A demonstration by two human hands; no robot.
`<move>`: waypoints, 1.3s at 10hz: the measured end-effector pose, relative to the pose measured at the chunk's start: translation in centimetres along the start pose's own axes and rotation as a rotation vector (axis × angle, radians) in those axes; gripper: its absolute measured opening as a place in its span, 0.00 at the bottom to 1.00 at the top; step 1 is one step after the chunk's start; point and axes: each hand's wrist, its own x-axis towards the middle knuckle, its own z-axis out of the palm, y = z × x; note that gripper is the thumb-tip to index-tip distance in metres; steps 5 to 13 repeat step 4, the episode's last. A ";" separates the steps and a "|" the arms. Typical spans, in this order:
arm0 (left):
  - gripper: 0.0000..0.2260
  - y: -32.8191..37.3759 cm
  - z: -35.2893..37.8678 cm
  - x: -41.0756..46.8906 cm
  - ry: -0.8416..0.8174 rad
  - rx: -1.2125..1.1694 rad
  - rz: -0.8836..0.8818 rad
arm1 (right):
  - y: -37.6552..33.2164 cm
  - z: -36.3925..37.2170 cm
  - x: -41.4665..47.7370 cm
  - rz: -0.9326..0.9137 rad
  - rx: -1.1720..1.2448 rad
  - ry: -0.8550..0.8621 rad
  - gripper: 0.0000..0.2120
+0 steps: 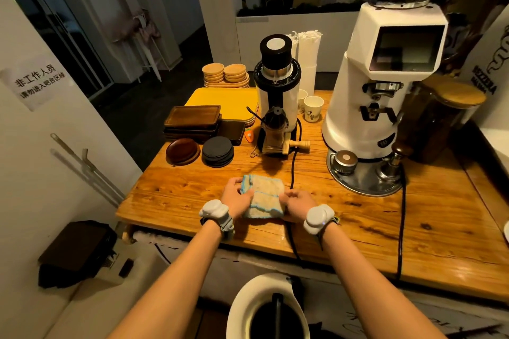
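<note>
Cloth (268,198), folded, cream with blue edging, lies flat near the front edge of our wooden counter (358,223); our left hand (236,195) grips its left side, fingers curled over the fold; our right hand (298,202) pinches its right edge; black cable (292,168) passes just beside; beyond stand the small grinder (276,96) and the large white grinder (385,77).

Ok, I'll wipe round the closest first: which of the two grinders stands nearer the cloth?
The smaller black-and-white grinder, directly behind the cloth; the big white grinder stands further off to the right.
</note>
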 end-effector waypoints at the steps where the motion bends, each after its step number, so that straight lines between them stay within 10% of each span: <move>1: 0.25 -0.9 0.2 -0.1 -0.017 0.142 0.117 | 0.5 -0.2 0.2 -0.007 -0.109 -0.024 0.09; 13: 0.16 1.4 -0.6 0.4 0.084 0.355 0.228 | -4.2 -3.1 -1.6 -0.064 -0.187 -0.050 0.12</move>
